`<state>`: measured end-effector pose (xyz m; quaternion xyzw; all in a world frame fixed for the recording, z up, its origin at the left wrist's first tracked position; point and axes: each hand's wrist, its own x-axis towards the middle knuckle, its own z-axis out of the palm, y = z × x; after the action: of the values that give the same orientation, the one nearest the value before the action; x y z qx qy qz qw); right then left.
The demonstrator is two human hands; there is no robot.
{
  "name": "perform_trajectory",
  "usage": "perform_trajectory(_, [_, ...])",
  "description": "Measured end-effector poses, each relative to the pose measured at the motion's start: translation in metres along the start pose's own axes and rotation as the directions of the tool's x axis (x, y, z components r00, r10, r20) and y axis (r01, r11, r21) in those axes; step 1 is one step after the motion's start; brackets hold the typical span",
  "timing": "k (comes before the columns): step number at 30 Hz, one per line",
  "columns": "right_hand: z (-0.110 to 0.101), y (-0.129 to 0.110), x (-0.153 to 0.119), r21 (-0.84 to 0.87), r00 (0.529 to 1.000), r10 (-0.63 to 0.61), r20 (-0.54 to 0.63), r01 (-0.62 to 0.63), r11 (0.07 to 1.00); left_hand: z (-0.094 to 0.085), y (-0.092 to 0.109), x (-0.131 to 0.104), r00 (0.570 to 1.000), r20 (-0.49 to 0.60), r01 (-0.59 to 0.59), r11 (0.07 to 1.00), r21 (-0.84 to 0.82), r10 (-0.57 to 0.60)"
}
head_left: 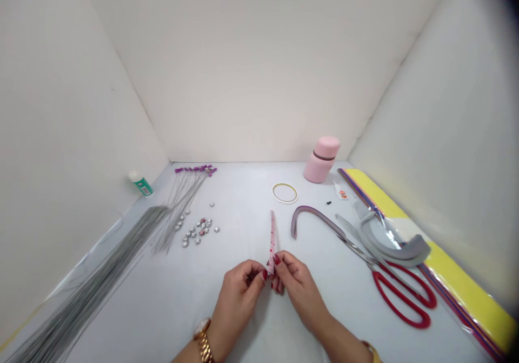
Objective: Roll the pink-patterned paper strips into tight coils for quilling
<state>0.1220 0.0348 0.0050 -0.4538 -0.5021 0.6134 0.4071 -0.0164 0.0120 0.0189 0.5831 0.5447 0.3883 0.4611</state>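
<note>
A narrow pink-and-white paper strip (272,233) with small red marks points away from me, its near end bent over between my fingertips. My left hand (243,287) pinches the left side of that folded end with thumb and forefinger. On the other side my right hand (298,282) is closed on the strip, thumb on top and fingers curled beneath. The fold itself is partly hidden by the fingers. Left of the hands lie several small silver folded-paper stars (198,241), a few of them pinkish.
Grey wire stems (105,265) lie left, with purple-tipped stems (197,169) behind and a green-and-white glue stick (141,184) at the wall. Right are red-handled scissors (405,292), grey curled strips (316,211), coloured sheets (458,276), a pink flask (320,163) and a tape ring (285,202).
</note>
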Motion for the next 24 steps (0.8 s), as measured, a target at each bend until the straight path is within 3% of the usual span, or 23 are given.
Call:
perform_trajectory(10, [-0.001,0.005,0.0,-0.033,0.999,-0.023,-0.031,0.022,0.999,0.0,0.007,-0.004,0.99,0.062,-0.13,0.987,0.098,0.124])
perform_trajectory(12, [-0.002,0.007,-0.001,-0.075,0.998,-0.026,-0.052,0.022,0.997,0.001,0.005,-0.002,0.995,0.057,-0.087,0.995,0.055,0.084])
perform_trajectory(17, [-0.002,0.007,-0.003,-0.15,0.995,-0.059,-0.075,0.047,0.988,0.005,-0.01,0.004,0.987,0.1,0.145,0.971,-0.188,-0.128])
perform_trajectory(20, [-0.001,0.006,-0.002,-0.15,0.996,-0.062,-0.062,0.052,0.987,0.005,-0.014,0.005,0.985,0.093,0.161,0.955,-0.251,-0.142])
perform_trajectory(24, [-0.001,0.004,-0.001,-0.166,0.996,-0.071,-0.047,0.063,0.984,0.005,-0.011,0.004,0.988,0.079,0.144,0.966,-0.216,-0.13])
